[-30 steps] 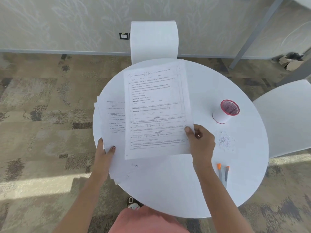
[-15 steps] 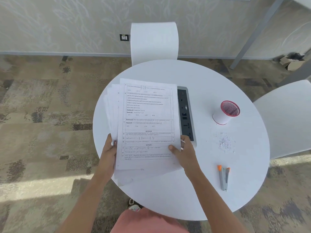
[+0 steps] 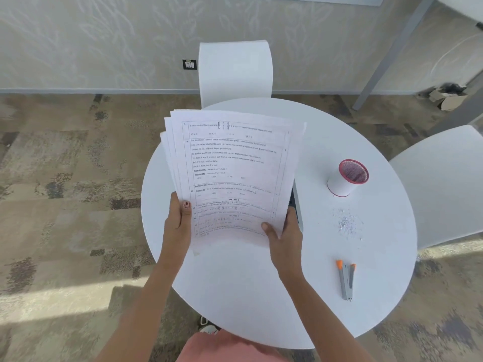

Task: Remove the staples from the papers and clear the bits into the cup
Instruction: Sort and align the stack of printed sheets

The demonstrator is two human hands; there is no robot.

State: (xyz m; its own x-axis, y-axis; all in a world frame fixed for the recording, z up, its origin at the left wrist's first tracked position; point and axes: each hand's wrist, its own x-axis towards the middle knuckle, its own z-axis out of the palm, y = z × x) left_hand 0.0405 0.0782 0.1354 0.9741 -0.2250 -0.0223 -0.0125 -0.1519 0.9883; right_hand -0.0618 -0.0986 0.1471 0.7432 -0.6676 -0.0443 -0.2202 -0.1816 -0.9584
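Observation:
A stack of printed papers (image 3: 232,168) is lifted above the round white table (image 3: 261,296), its sheets fanned slightly at the left edge. My left hand (image 3: 180,220) grips the stack's lower left edge, thumb on top. My right hand (image 3: 285,236) grips the lower right corner the same way. To the right, a white cup with a red rim (image 3: 347,178) stands on the table. A small pile of staple bits (image 3: 347,224) lies just in front of the cup. A grey staple remover with orange tips (image 3: 346,279) lies nearer the table's front right.
A dark power strip (image 3: 295,205) set in the tabletop peeks out from under the papers' right edge. One white chair (image 3: 235,71) stands behind the table and another (image 3: 439,184) at the right. Patterned carpet (image 3: 65,205) surrounds the table.
The single sheet in my right hand came down onto the stack in my left. Both hands now hold the gathered stack, raised and tilted up off the table.

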